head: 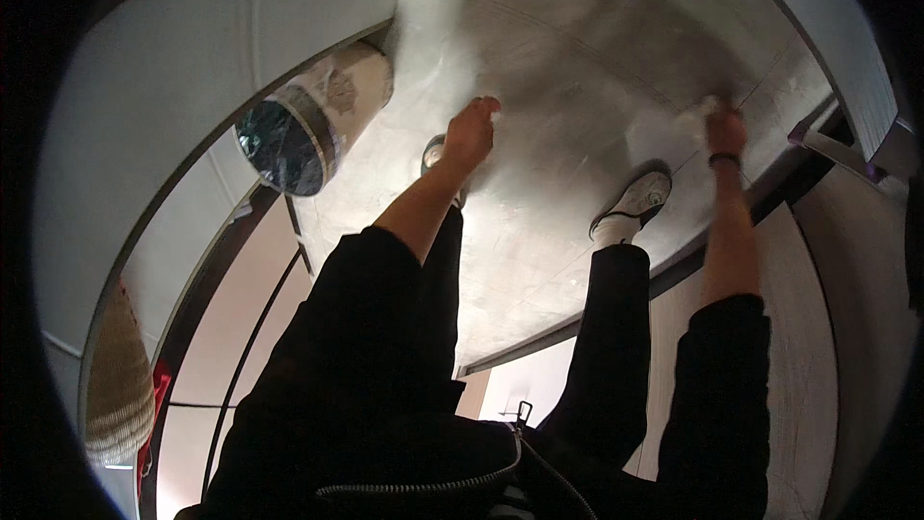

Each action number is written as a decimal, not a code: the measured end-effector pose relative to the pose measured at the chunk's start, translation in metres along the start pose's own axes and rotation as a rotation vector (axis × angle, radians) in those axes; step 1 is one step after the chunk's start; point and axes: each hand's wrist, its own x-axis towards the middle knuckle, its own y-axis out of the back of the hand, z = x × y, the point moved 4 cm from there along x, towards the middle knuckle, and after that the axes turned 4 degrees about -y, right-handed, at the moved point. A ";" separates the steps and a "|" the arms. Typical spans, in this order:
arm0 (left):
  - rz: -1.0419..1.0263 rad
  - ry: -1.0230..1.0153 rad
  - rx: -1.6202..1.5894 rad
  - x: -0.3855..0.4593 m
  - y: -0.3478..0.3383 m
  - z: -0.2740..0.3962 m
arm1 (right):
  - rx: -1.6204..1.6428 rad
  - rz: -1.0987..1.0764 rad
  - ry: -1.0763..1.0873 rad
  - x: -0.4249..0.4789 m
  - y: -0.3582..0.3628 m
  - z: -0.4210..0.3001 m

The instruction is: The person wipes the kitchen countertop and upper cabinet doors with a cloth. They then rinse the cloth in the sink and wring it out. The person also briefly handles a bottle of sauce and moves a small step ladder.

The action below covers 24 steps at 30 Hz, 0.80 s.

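Note:
My left hand (471, 131) hangs over the grey floor (548, 180), above one of my shoes (433, 152). Its fingers are curled together, and a tiny pale spot shows at the fingertips; whether that is a held thing or a nail I cannot tell. Farther right, my right hand (724, 131) is blurred by motion, a dark band around its wrist. A small whitish thing (694, 120), too blurred to name, juts from its fingers. My other shoe (639, 198) stands on the floor between the two hands.
A cylindrical waste bin (357, 90) with a dark liner (281, 148) stands left, partly behind a pale panel edge (180, 72). A ladder-like metal frame (830, 36) with purple feet is at upper right. A woven basket (119, 383) and something red (160, 383) sit far left.

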 end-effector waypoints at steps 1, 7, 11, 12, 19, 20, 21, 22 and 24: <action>0.039 -0.026 -0.061 -0.015 0.012 0.009 | -0.017 -0.141 0.023 -0.018 -0.008 -0.030; 0.499 -0.195 -0.079 -0.118 0.157 0.021 | 1.123 -0.322 0.022 -0.131 0.069 -0.221; 0.711 -0.063 0.204 -0.166 0.247 -0.019 | 1.433 -0.269 0.198 -0.186 0.133 -0.323; 0.696 0.011 0.205 -0.175 0.259 -0.032 | 1.498 -0.312 0.196 -0.206 0.166 -0.347; 0.631 0.340 -0.122 -0.254 0.226 -0.052 | 1.532 -0.297 0.344 -0.302 0.278 -0.451; 0.495 0.445 -0.219 -0.271 0.204 -0.030 | 1.505 -0.290 0.259 -0.296 0.273 -0.447; 0.519 0.400 -0.637 -0.286 0.179 0.009 | 1.476 -0.284 0.182 -0.289 0.260 -0.443; 0.338 0.466 -0.690 -0.291 0.173 0.064 | 1.544 -0.141 0.201 -0.276 0.239 -0.435; 0.087 0.122 -0.415 -0.293 0.148 0.122 | 1.404 -0.018 0.175 -0.223 0.192 -0.402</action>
